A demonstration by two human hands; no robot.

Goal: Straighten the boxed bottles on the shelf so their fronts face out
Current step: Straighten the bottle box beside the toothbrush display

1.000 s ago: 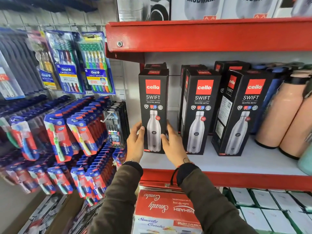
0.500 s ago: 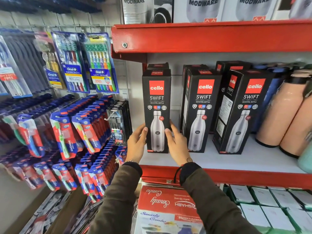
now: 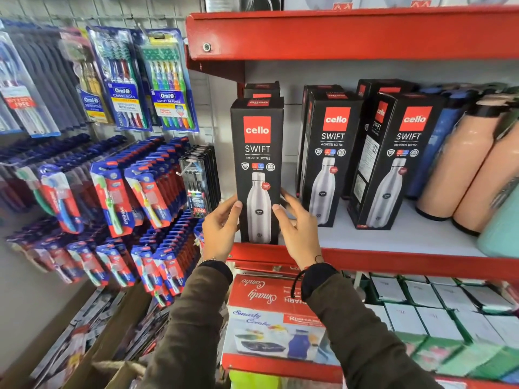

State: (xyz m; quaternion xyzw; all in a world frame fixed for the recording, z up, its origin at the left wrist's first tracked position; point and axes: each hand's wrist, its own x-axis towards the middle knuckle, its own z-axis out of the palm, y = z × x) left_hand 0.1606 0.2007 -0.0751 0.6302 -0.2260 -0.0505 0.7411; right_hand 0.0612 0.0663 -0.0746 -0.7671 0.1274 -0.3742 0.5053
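The left boxed bottle (image 3: 257, 153), black with a red cello label, stands upright at the front edge of the red shelf (image 3: 393, 259) with its front facing out. My left hand (image 3: 222, 226) holds its lower left side, thumb on the front. On the lower right side is my right hand (image 3: 297, 228), thumb at the box edge and fingers spread beside it. The middle boxed bottle (image 3: 328, 158) faces nearly forward. The right boxed bottle (image 3: 396, 164) is turned and shows its left side panel. More black boxes stand behind them.
Peach and blue loose bottles (image 3: 460, 164) crowd the shelf's right end. Hanging toothbrush packs (image 3: 134, 186) fill the wall rack to the left. A red Smarty Combo carton (image 3: 269, 318) and white boxes (image 3: 438, 304) sit on the shelf below. Another red shelf (image 3: 351, 32) is overhead.
The left boxed bottle has come forward to the shelf's front edge between my hands, widening its gap from the middle box. My right hand's fingers have spread.
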